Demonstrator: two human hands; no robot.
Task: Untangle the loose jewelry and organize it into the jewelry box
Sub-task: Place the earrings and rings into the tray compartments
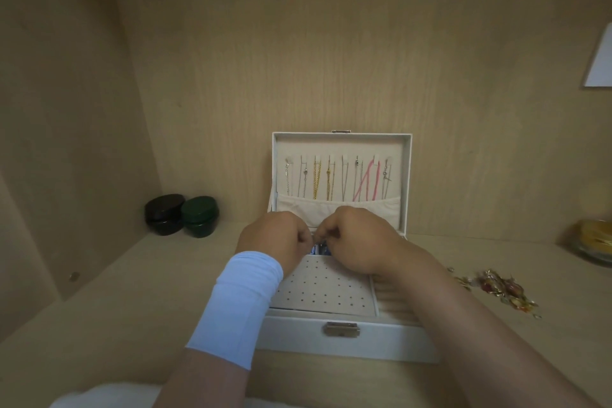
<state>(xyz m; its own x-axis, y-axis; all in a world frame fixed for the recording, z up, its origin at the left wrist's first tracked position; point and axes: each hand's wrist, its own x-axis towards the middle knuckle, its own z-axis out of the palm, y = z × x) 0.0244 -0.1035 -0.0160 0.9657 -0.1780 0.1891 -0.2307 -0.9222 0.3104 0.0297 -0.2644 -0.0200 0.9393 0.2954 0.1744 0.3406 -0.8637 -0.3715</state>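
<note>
jewelry box [381, 338] open — left hand [270, 237] and right hand [359, 242] meet over it, each grip pinching the same small piece [317, 237]

two jars [164, 214] [200, 216], one jewelry box [381, 341]

A home cupboard nook: wooden walls [331, 43], cosmetic jars [182, 215], jewelry box [341, 142].

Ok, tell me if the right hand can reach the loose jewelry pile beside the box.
Probably yes: the jewelry pile lies open on the shelf right of the jewelry box, nothing between. But the right hand, with the left hand, pinches a small piece.
</note>
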